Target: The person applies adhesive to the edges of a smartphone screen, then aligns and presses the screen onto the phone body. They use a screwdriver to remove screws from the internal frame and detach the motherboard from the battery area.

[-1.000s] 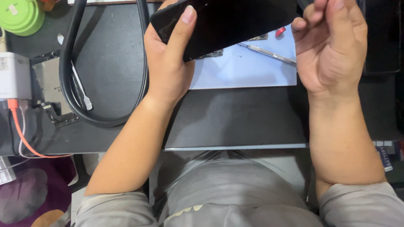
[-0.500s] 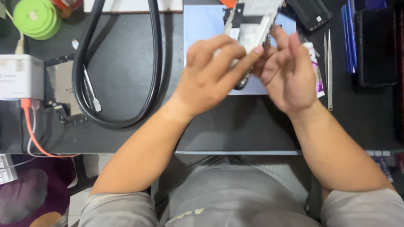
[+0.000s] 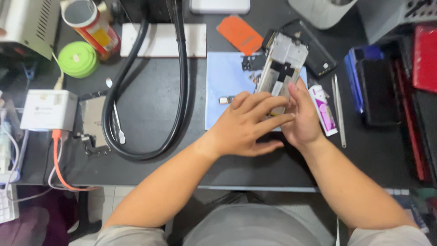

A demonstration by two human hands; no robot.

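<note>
An opened phone point(image 3: 284, 61) with its silver inner frame and boards bare lies slanted on a light blue mat point(image 3: 225, 77) on the black bench. My left hand point(image 3: 246, 127) reaches across the phone's near end, fingers stretched over it. Pressed against the same end from the right, my right hand point(image 3: 301, 119) has its thumb up along the phone's edge. The near end of the phone is hidden under both hands. A small loose part point(image 3: 224, 99) sits on the mat just left of my left fingertips.
A black back cover point(image 3: 316, 52) and an orange pick point(image 3: 240, 34) lie behind the phone. Right of my hands are a small white-and-purple tube point(image 3: 324, 116), tweezers point(image 3: 339, 109) and a dark phone point(image 3: 378, 91). At left loops a black hose point(image 3: 182, 91), with a white box point(image 3: 49, 109) and green disc point(image 3: 78, 58) beyond.
A second ago my hands held a dark panel up close to the camera. Now they are lower and farther out, on the opened phone over the blue mat.
</note>
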